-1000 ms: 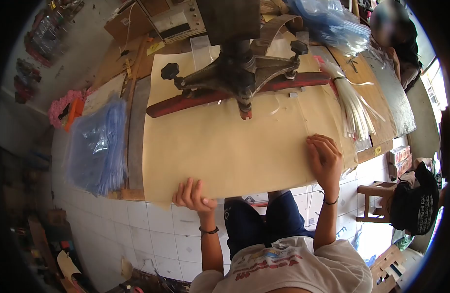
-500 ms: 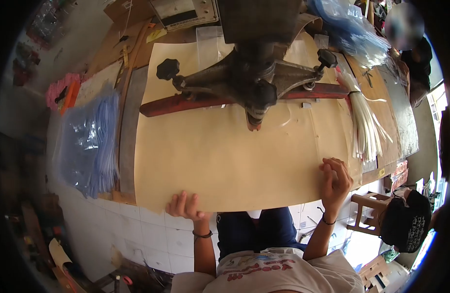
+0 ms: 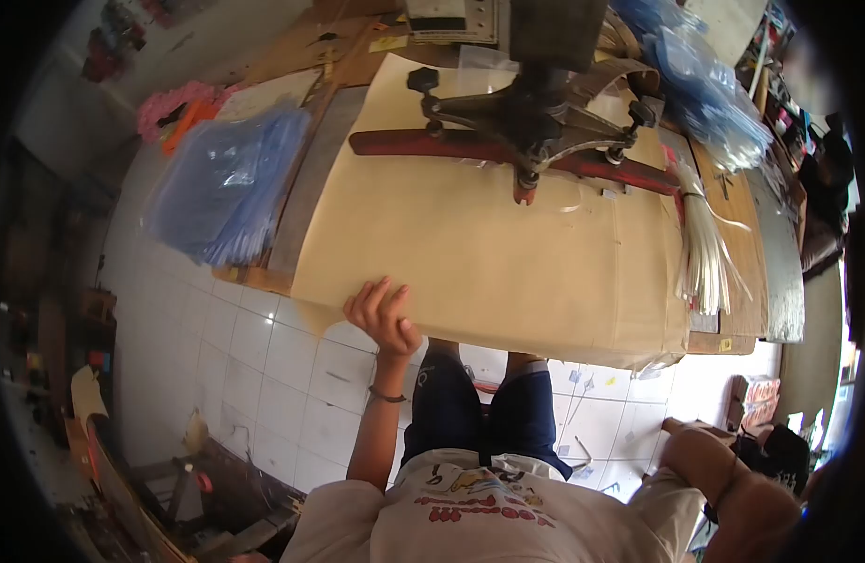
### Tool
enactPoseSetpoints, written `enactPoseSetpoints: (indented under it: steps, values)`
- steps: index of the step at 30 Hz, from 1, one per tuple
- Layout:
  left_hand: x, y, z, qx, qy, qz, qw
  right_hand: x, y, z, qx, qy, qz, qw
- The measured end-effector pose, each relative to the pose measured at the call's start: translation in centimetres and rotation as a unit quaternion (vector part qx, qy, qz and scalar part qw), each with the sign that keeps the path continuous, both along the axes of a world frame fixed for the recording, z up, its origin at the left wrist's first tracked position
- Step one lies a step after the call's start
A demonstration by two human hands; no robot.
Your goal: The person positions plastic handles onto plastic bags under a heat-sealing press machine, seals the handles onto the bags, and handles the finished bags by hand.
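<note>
We see blue bags (image 3: 231,178) stacked at the left end of the table (image 3: 275,281). Next, our left hand (image 3: 384,317) rests on the near edge of the sheet (image 3: 479,249), fingers slightly spread and curled. The sheet lies across the table, partly beneath the red bar (image 3: 470,145). White ties (image 3: 705,255) lie by its right side. Our right hand (image 3: 759,514) is low at right; we cannot tell its state.

Up went the left forearm (image 3: 371,436), its hand (image 3: 384,317) loosely curled, fingers slightly apart; the right arm (image 3: 756,516) was bent, right hand (image 3: 700,460) low beside the torso (image 3: 479,511).
</note>
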State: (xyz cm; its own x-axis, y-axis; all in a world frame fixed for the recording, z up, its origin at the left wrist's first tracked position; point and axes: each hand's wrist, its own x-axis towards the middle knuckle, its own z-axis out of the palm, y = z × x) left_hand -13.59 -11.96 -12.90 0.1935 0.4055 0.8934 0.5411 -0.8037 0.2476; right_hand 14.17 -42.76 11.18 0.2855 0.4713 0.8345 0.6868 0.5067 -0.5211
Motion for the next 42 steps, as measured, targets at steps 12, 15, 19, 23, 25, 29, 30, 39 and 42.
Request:
enactPoseSetpoints:
  steps: [12, 15, 19, 23, 25, 29, 30, 39, 42]
  values:
    - [-0.3, -0.7, 1.6, -0.045, 0.031, -0.017, 0.998, -5.2, 2.2, 6.0, 0.045, -0.296, 0.195, 0.934]
    - [-0.3, -0.8, 1.8, -0.046, 0.037, -0.022, 0.998, -5.5, 2.1, 5.9, 0.053, -0.300, 0.201, 0.931]
    - [-0.5, -0.9, 1.8, -0.054, 0.047, -0.019, 0.997, -5.7, 2.0, 5.8, 0.062, -0.303, 0.205, 0.929]
    - [-0.5, -1.1, 1.7, -0.058, 0.046, -0.019, 0.997, -5.9, 1.5, 5.8, 0.064, -0.309, 0.204, 0.927]
    - [-0.4, -1.1, 1.7, -0.061, 0.040, -0.024, 0.997, -6.1, 1.2, 5.8, 0.067, -0.315, 0.199, 0.926]
    - [-0.6, -1.2, 1.2, -0.060, 0.038, -0.014, 0.997, -6.2, 0.0, 5.7, 0.068, -0.323, 0.184, 0.926]
    - [-0.5, -1.2, 1.1, -0.059, 0.037, -0.015, 0.997, -6.2, -0.4, 5.7, 0.069, -0.325, 0.180, 0.926]
    - [-0.3, -1.1, 1.6, -0.057, 0.029, -0.024, 0.998, -3.7, -3.8, 4.9, 0.096, -0.293, 0.076, 0.948]
    - [-0.4, -1.2, 1.7, -0.058, 0.032, -0.027, 0.997, -1.3, -3.8, 2.5, 0.081, -0.215, -0.067, 0.971]
